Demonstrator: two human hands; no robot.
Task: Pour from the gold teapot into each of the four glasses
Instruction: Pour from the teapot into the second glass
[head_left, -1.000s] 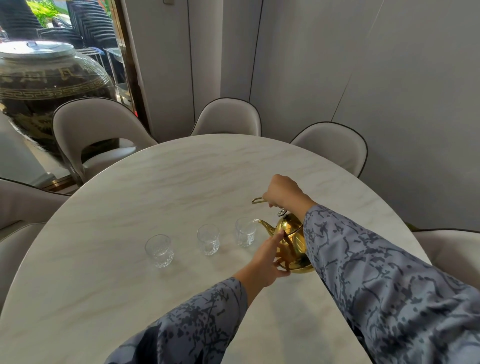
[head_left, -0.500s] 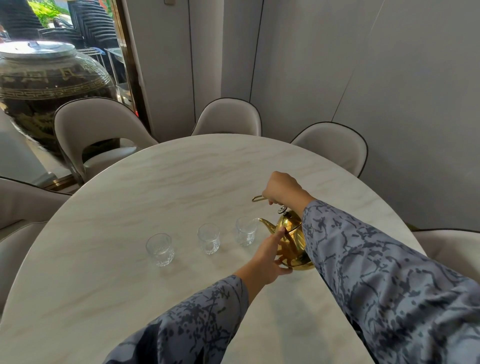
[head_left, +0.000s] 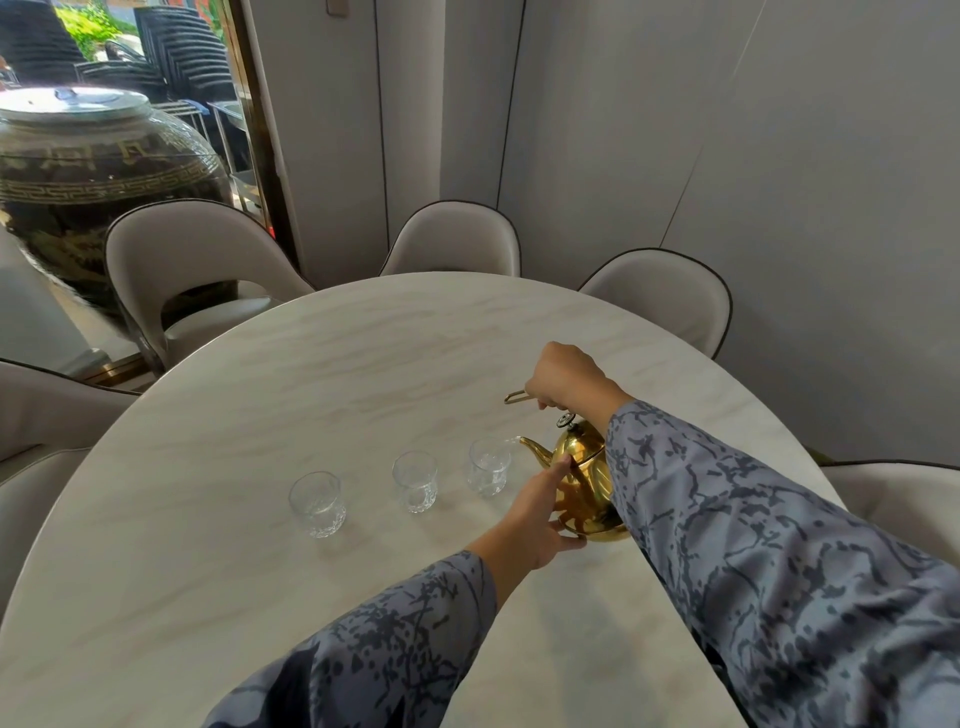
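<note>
My sleeves (head_left: 779, 561) are loose grey-blue cloth with dark branching blotches, ending at my bare hands.

A round tabletop of pale cream marble with faint tan veining (head_left: 311, 597) fills the lower half of the view. Around its far rim stand upholstered beige chairs with dark piping: one at far left (head_left: 192, 260), one at the middle (head_left: 457, 239), one at far right (head_left: 660, 296); parts of two more show at the left edge (head_left: 36, 415) and the right edge (head_left: 898, 499). Behind the left chair sits a large dark glazed urn with a gold key-pattern band (head_left: 93, 187) (its metal lid (head_left: 72, 101) catches the light). Grey panelled walls (head_left: 727, 156) rise behind, beside a gold-framed window (head_left: 244, 130).
</note>
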